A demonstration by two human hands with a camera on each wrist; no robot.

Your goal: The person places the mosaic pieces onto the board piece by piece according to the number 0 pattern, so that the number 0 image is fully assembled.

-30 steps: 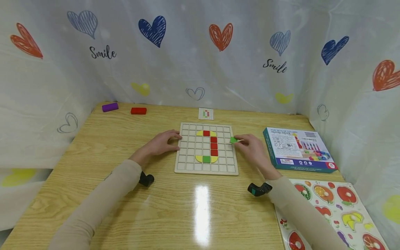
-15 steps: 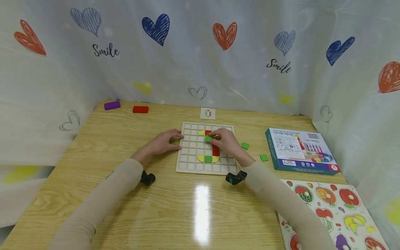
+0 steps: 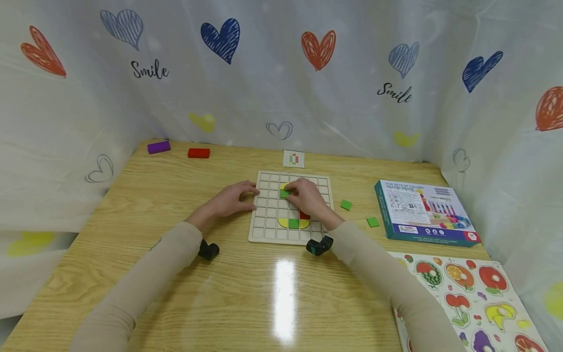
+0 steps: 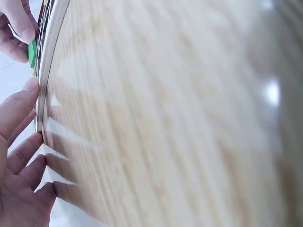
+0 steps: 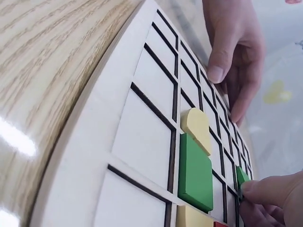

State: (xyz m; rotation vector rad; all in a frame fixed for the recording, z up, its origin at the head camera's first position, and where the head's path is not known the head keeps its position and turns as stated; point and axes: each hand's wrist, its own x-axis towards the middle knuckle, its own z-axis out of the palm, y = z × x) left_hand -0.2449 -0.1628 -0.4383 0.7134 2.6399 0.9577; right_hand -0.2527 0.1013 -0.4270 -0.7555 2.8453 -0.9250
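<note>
Pinching a small green square tile (image 3: pixel 284 193) between the fingertips (image 5: pixel 265 188) of my right hand (image 3: pixel 305 195), I hold it over the upper middle cells of the grid board (image 3: pixel 264 230), just left of the column of red tiles (image 3: pixel 304 214). In the right wrist view the tile (image 5: pixel 241 179) shows only as a green edge under my fingers, low against the board's surface; I cannot tell whether it sits in a cell or just above one.

My left hand (image 3: pixel 228 200) lies at the board's left edge, fingers fairly straight and relaxed, their tips touching the wooden rim; it holds nothing. The left wrist view shows those fingertips (image 4: pixel 29 86) against the rim.

On the board's lower rows lies a yellow rounded shape (image 3: pixel 283 223) with another green square (image 3: pixel 293 223) set in its middle. A yellow piece (image 3: pixel 283 186) peeks out just above the tile I hold.

To the right of the board, two more green squares (image 3: pixel 345 205) (image 3: pixel 372 222) lie loose on the wooden table (image 3: pixel 176 293). A small pattern card (image 3: pixel 293 159) lies just beyond the board's far edge. Farther right is a teal game box (image 3: pixel 424 211), and near my right sleeve a fruit puzzle board (image 3: pixel 475 298). At the table's far left corner are a purple block (image 3: pixel 158 146) and a red block (image 3: pixel 198 153), near each other. A heart-printed curtain (image 3: pixel 281 73) hangs around the table.
</note>
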